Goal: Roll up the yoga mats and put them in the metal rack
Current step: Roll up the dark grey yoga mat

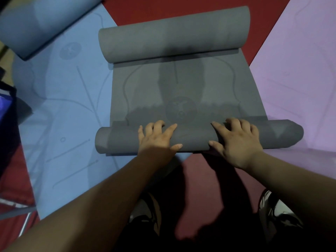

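A grey yoga mat (181,84) lies on the floor in front of me, curled into a roll at its far end and rolled at its near end too. My left hand (156,139) and my right hand (238,140) both rest on top of the near roll (192,139), fingers spread and draped over it, thumbs on the near side. A blue mat (69,99) lies flat to the left, its far end rolled up at the top left. A purple mat (298,70) lies flat to the right. No metal rack is in view.
Red floor (203,171) shows between the mats. My shoes (276,210) stand just behind the near roll. A dark blue object (7,110) and a metal leg (25,222) sit at the left edge.
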`<state>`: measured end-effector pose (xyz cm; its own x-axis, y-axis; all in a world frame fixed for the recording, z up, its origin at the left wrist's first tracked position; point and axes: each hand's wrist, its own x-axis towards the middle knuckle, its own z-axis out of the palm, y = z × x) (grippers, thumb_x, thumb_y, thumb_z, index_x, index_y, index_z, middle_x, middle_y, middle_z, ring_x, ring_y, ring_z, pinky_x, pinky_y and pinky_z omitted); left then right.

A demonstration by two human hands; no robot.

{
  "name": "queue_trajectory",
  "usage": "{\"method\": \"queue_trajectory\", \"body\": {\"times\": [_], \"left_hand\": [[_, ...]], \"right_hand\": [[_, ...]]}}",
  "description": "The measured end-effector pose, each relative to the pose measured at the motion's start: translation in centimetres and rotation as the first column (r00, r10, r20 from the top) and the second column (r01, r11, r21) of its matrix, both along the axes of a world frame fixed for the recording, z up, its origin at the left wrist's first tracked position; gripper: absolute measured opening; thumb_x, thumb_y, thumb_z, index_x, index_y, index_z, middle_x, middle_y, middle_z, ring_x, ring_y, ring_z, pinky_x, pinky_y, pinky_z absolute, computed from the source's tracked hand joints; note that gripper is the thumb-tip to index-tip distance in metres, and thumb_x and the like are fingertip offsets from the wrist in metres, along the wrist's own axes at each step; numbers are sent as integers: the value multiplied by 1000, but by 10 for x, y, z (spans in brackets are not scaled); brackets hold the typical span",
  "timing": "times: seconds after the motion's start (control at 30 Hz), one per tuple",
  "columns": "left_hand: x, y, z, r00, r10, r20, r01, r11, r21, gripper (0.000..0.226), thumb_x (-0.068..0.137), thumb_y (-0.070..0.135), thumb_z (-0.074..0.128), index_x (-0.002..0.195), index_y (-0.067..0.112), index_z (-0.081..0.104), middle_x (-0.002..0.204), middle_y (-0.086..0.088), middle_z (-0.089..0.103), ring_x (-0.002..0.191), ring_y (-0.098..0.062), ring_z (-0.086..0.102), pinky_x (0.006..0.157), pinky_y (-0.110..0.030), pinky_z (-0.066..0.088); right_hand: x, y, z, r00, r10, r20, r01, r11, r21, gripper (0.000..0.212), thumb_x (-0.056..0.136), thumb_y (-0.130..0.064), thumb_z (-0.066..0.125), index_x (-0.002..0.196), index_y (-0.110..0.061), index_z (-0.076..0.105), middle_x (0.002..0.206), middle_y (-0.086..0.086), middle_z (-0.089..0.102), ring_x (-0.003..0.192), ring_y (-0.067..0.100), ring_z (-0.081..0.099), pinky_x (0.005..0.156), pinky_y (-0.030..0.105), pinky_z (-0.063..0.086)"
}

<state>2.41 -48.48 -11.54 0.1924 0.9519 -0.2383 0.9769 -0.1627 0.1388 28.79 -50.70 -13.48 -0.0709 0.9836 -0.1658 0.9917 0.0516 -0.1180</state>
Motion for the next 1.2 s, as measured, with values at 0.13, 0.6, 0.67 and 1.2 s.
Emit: {"method": "queue_trajectory", "body": {"times": [0.13, 0.6, 0.67, 1.2], "left_hand": [[-1, 5, 0, 1000, -19, -9, 19, 1000, 8, 71, 90, 71, 48, 153, 44, 29, 143, 5, 39, 134, -24, 30, 120, -55, 13], [0, 12, -10, 997, 13, 71, -15, 999, 31, 64, 89, 64, 56, 146, 41, 39, 146, 5, 39, 141, -20, 27, 122, -59, 4], [2, 9, -13, 998, 23, 57, -28, 997, 74, 64, 89, 63, 57, 146, 40, 41, 147, 2, 38, 137, -23, 28, 120, -54, 8], [4, 14, -18, 998, -9, 67, 0, 993, 121, 70, 84, 61, 66, 145, 33, 46, 139, -6, 47, 132, -29, 38, 119, -58, 16]], "right_hand": [[1, 3, 2, 999, 9, 34, -9, 1000, -12, 79, 84, -80, 26, 151, -41, 40, 134, 5, 50, 120, 33, 44, 99, 49, 37], [-8, 13, 8, 1000, 20, 3, -20, 1000, 1, 71, 84, -70, 50, 141, -29, 56, 136, 16, 51, 121, 40, 47, 104, 55, 37], [-9, 16, 10, 1000, 31, 5, -30, 999, -28, 70, 85, -67, 56, 145, -30, 52, 134, 10, 52, 119, 37, 47, 99, 51, 38], [-12, 23, -1, 997, 37, -62, -36, 999, 9, 71, 77, -73, 42, 135, -33, 54, 122, 14, 59, 111, 41, 52, 104, 56, 39]]}}
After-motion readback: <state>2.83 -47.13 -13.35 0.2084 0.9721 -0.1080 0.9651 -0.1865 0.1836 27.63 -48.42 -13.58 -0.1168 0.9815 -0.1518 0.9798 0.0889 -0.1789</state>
